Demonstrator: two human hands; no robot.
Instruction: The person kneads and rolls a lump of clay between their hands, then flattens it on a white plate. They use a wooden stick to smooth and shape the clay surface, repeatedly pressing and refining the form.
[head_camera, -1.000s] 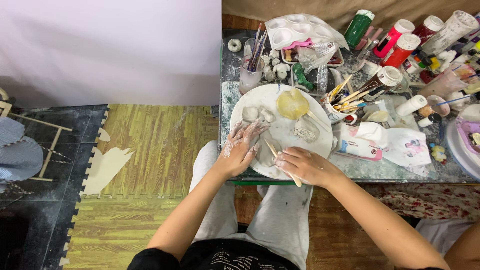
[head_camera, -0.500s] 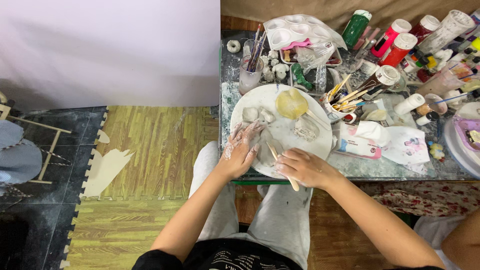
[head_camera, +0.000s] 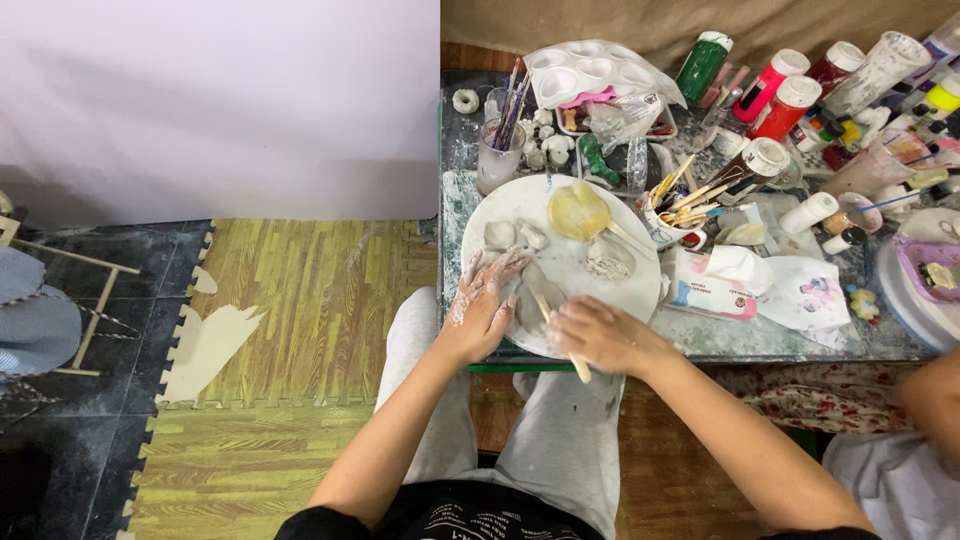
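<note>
Grey clay piece (head_camera: 533, 310) lay at the white plate's (head_camera: 620, 290) 7 o'clock. Your left hand (head_camera: 484, 310) pressed it flat, fingers spread; your right hand (head_camera: 600, 336) clenched a wooden tool (head_camera: 556, 330). Shaping step, likely; next needs careful tool strokes.

White pouch with red and blue label (head_camera: 712, 283) right of the plate, green bottle (head_camera: 703, 64), red white-capped bottles (head_camera: 783, 95), white labelled tube (head_camera: 880, 68) at table's far right.
</note>
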